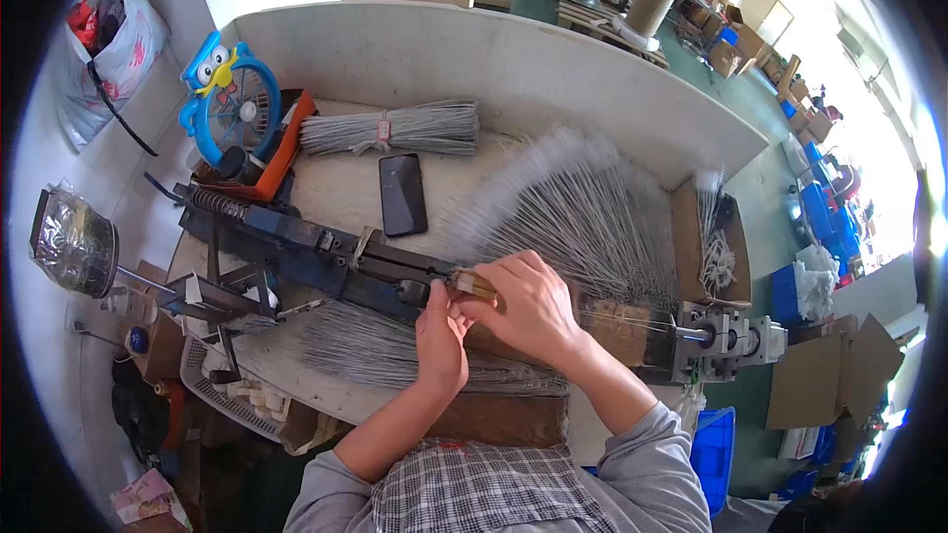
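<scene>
Checked apron [484, 494] before left hand [440, 338] and right hand [526, 306], grips unclear, at dark fixture [346, 273]; phone [403, 195], wire bundle [434, 128] beyond.

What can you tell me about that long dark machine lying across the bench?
The long dark machine looks like metal, blackish and dull. It lies slantwise across the pale bench, running from upper left down toward the middle of the picture. A coil spring sits near its upper-left end, and a pale band seems to wrap one of its bars. The left hand and right hand are at its other end; exactly where they touch it is hard to see.
</scene>
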Demonstrator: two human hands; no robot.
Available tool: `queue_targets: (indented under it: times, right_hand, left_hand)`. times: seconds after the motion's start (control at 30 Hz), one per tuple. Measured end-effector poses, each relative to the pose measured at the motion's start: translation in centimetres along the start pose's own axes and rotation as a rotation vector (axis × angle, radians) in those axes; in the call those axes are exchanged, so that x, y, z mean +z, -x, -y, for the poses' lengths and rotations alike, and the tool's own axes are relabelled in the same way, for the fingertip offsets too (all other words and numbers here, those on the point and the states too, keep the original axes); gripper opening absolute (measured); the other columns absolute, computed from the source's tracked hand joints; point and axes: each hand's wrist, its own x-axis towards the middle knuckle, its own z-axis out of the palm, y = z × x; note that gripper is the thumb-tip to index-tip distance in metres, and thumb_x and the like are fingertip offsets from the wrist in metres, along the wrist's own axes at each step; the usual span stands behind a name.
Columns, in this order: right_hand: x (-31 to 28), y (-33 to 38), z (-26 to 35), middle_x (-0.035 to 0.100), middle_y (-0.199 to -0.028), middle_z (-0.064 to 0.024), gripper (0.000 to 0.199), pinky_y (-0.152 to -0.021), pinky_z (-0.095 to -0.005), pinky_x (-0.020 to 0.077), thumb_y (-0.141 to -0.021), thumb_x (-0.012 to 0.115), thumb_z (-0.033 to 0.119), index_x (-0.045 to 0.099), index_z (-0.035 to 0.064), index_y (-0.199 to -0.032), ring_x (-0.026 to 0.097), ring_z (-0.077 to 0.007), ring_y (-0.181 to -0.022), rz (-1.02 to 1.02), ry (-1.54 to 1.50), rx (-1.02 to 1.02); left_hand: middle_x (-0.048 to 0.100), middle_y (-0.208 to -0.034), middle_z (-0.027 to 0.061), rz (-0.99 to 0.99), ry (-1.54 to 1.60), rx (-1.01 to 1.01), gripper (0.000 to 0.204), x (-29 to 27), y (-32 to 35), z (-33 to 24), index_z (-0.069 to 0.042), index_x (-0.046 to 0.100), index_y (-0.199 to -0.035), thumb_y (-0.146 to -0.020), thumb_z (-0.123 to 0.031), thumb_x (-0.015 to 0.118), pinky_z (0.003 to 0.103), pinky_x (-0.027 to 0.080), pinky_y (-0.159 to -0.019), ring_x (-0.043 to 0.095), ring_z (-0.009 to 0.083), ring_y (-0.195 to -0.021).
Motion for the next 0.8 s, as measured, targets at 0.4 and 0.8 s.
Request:
queue_targets:
  times: [0.4, 0.8]
  right_hand:
    - [0.6, 0.6, -0.7, 0.063, -0.096, 0.0008, 0.031, -0.077, -0.0375, 0.0472, -0.067, 0.075, 0.022, 0.072, 0.0184, -0.098, 0.058, -0.0216, -0.096, -0.281, 0.089, -0.166]
    - [-1.4, 2.5, -0.2, 0.066, -0.092, -0.0048, 0.028, -0.077, -0.0361, 0.0484, -0.068, 0.076, 0.01, 0.072, 0.0095, -0.096, 0.061, -0.0237, -0.088, -0.307, 0.018, -0.22]
  left_hand:
    - [0.062, -0.101, 0.0035, -0.018, 0.073, 0.066, 0.014, 1.1, 0.1, 0.1, -0.004, 0.059, -0.104, -0.093, -0.011, 0.056, 0.031, 0.047, -0.087, 0.059, 0.0112, -0.089]
    - [0.066, -0.097, 0.0074, -0.051, 0.16, 0.132, 0.013, 1.3, 0.1, 0.6, -0.003, 0.059, -0.102, -0.089, -0.005, 0.056, 0.035, 0.049, -0.088, 0.064, 0.0175, -0.088]
